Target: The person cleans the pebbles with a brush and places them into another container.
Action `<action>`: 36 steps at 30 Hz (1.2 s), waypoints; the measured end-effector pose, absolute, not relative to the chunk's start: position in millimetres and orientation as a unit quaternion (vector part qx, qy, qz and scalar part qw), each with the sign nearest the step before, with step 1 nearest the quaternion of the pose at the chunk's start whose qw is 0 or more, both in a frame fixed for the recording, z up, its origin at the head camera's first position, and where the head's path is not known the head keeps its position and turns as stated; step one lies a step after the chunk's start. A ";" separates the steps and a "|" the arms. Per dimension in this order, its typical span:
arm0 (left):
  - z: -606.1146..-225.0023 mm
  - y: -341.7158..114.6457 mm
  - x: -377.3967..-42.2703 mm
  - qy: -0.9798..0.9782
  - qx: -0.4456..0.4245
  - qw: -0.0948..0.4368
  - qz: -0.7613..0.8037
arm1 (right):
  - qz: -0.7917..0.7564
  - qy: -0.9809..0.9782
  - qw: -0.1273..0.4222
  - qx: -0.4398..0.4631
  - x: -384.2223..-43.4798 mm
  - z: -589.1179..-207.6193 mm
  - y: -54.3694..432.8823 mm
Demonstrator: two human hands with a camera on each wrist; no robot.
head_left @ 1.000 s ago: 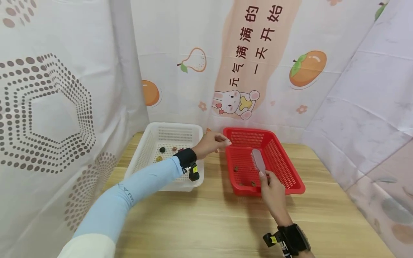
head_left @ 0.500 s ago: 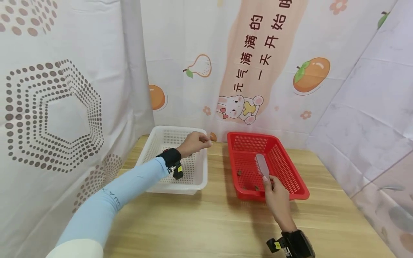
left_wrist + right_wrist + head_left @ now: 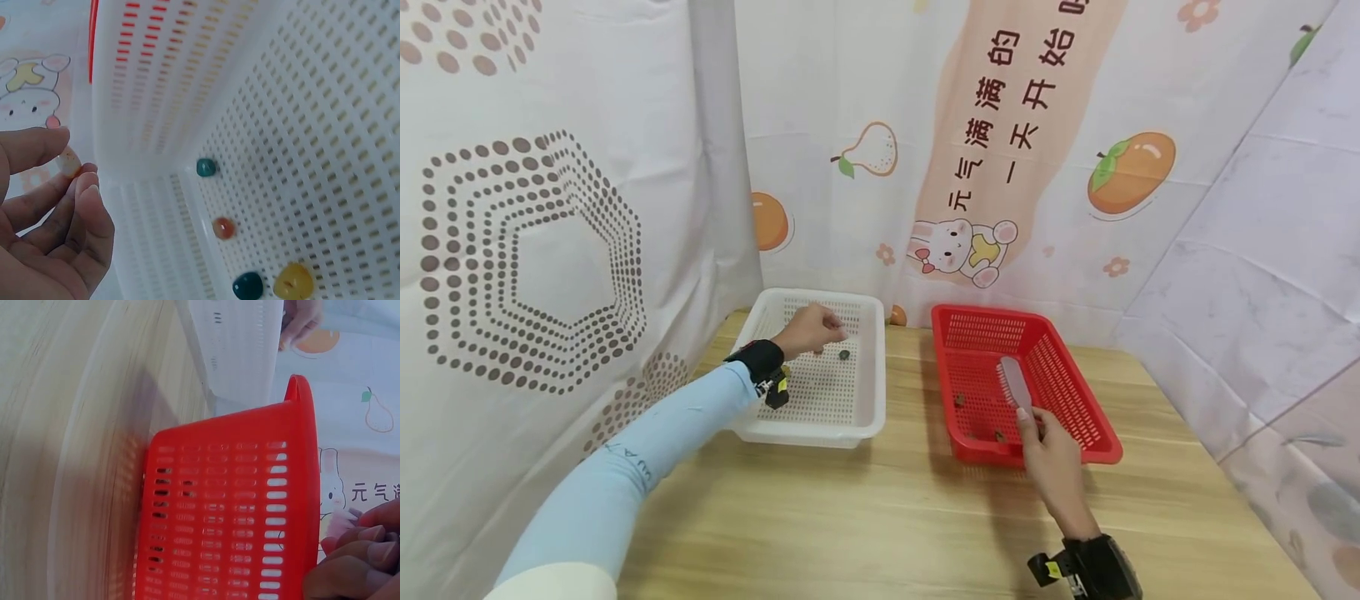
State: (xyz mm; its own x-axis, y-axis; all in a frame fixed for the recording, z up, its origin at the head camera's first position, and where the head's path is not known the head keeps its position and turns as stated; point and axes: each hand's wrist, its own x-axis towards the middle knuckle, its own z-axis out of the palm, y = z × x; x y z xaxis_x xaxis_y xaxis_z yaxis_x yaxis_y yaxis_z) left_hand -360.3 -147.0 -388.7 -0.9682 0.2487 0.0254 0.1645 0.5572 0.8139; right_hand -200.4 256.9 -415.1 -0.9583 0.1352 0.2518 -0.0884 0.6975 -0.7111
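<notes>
In the left wrist view, my left hand pinches a small whitish, orange-flecked pebble between thumb and fingertips. That hand is over the white plastic basket. On the basket's floor lie a green pebble, a reddish one, a dark green one and a yellow one. My right hand grips the handle of a pale pinkish-grey hairbrush at the front of the red basket. Its bristles face left, over the basket.
Several small brownish pieces lie in the red basket. Both baskets stand side by side on a wooden table, with a gap between them. Printed curtains hang behind and at the sides.
My left hand has moved left, from the gap between the baskets to over the white one. The right hand keeps its hold on the hairbrush, nearly still. The head view has shifted slightly.
</notes>
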 end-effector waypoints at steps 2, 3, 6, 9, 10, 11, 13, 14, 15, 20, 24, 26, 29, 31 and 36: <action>-390.5 -154.0 -360.6 0.884 0.112 0.042 0.452 | 0.386 -0.910 0.148 -0.013 -200.4 -415.1 258.1; -390.9 -157.0 -360.3 0.886 0.110 0.039 0.449 | 0.385 -0.911 0.149 -0.013 -200.4 -415.3 258.8; -393.7 -164.2 -360.3 0.896 0.105 0.032 0.430 | 0.379 -0.913 0.153 -0.013 -200.9 -415.9 260.6; -395.1 -167.9 -361.0 0.903 0.104 0.037 0.416 | 0.376 -0.913 0.159 -0.013 -202.5 -416.7 262.1; -396.5 -168.9 -361.9 0.905 0.104 0.039 0.411 | 0.374 -0.913 0.162 -0.013 -203.0 -416.7 262.3; -397.7 -169.6 -362.5 0.907 0.103 0.042 0.407 | 0.373 -0.913 0.164 -0.013 -203.5 -416.8 262.4; -400.0 -170.6 -363.4 0.912 0.104 0.046 0.395 | 0.371 -0.914 0.165 -0.013 -203.5 -416.8 262.4; -401.2 -171.0 -363.9 0.915 0.105 0.045 0.388 | 0.371 -0.914 0.165 -0.013 -203.3 -416.7 262.3; -402.5 -171.3 -364.5 0.918 0.106 0.043 0.380 | 0.372 -0.914 0.163 -0.013 -203.1 -416.5 262.2; -407.2 -172.1 -365.9 0.929 0.103 0.040 0.353 | 0.378 -0.913 0.155 -0.017 -202.5 -416.4 261.9; -408.6 -173.0 -364.9 0.933 0.107 0.045 0.342 | 0.383 -0.911 0.148 -0.023 -202.6 -415.5 261.9; -410.7 -174.3 -365.5 0.934 0.112 0.045 0.336 | 0.385 -0.911 0.145 -0.026 -202.4 -415.0 262.0; -415.5 -177.1 -367.5 0.936 0.118 0.045 0.328 | 0.387 -0.911 0.140 -0.027 -202.2 -415.0 262.3; -418.8 -179.9 -368.1 0.938 0.124 0.046 0.321 | 0.390 -0.911 0.134 -0.024 -201.8 -415.2 262.5; -423.4 -184.1 -367.5 0.938 0.143 0.050 0.311 | 0.395 -0.909 0.130 -0.023 -201.5 -416.0 262.8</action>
